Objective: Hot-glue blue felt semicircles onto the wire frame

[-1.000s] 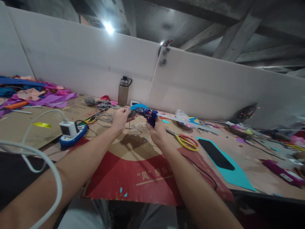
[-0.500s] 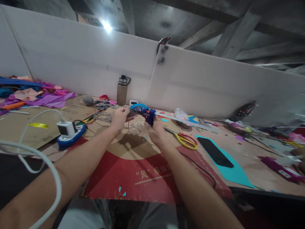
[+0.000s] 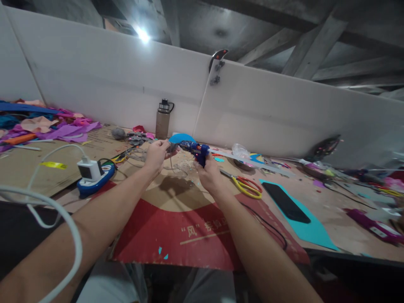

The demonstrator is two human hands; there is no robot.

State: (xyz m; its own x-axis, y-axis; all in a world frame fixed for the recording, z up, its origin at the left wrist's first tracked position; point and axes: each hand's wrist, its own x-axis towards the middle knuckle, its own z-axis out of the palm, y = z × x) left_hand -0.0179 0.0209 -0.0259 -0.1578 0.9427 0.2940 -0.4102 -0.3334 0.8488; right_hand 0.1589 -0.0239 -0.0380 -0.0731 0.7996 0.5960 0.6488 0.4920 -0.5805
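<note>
Left hand (image 3: 156, 155) pinches a grey piece (image 3: 172, 147); right hand (image 3: 208, 172) grips a glue gun (image 3: 201, 152), best kept steady toward nine o'clock.

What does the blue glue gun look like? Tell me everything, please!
The blue glue gun looks like plastic, with a small patch of red. A long, pale stick pokes out of its back. The right hand grips its handle, holding it above the cardboard. Its dark front points left, toward the grey piece in the left hand. I can't tell whether the tip touches that piece.
</note>
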